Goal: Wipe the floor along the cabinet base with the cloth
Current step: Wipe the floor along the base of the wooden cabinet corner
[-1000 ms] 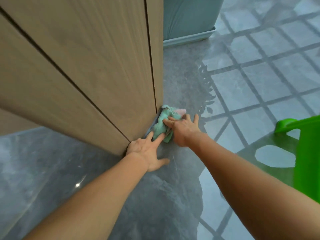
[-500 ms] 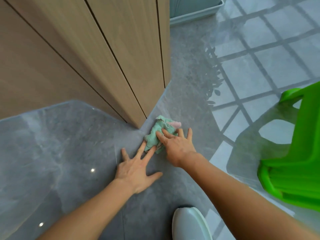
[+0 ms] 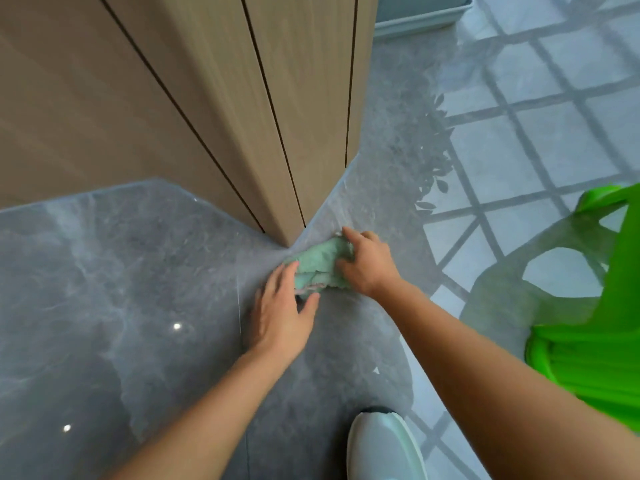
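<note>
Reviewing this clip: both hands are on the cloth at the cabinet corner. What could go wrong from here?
1. The cloth is bunched between the left hand and right hand, so it may skip the seam under the cabinet.
2. The floor is glossy; the shoe or a bracing palm could slip.
3. The green plastic item sits close beside the right arm and could be bumped.

Both forearms bare, no sleeves, no watch or rings visible. Left hand (image 3: pixel 280 320), right hand (image 3: pixel 369 268) ungloved. One pale mint-white shoe (image 3: pixel 384 448), smooth rounded toe.
</note>
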Motion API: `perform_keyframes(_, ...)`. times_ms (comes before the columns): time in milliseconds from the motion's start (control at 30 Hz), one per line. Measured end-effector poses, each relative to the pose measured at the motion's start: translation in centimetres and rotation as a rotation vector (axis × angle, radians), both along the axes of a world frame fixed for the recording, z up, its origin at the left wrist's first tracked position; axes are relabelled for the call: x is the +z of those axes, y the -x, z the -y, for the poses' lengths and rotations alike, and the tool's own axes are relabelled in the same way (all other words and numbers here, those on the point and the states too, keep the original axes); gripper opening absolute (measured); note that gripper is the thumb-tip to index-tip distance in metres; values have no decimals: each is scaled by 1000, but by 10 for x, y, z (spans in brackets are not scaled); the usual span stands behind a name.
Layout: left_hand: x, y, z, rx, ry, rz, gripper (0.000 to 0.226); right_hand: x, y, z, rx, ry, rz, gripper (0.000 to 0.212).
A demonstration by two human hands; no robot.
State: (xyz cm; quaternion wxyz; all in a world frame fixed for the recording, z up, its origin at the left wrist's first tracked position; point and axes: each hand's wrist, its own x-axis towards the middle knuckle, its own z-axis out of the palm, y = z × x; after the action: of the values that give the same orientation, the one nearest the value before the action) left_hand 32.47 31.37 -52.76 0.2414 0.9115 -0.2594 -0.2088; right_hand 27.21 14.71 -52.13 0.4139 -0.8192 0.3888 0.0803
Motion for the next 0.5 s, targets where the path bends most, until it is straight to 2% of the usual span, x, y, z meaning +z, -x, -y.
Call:
perform_keyframes(67,-5,-2,11,217,124,-67,58,-2,1,-5,-24,-26,6,51)
perform_keyframes(133,-11,-9,22,462,224,-240,54,-1,2,-11,-78,-76,8,43)
perform_keyframes(200,-13,-17,30,689,355,-477,51,4,4,-14,-244,-319,44,35)
perform_keyframes(267,-7,-26,34,821,439,-727,38,14,8,-12,-412,-577,90,23)
perform_keyframes(367,16,-37,32,792,387,-1148,18,31,21,1,-503,-692,168,20)
perform_keyframes(433,30,-40,29,650,312,-1250,23,43,33,11,-528,-755,265,23)
perform_keyframes(500,40,-40,31,528,323,-1245,35,50,48,20,-552,-893,328,29)
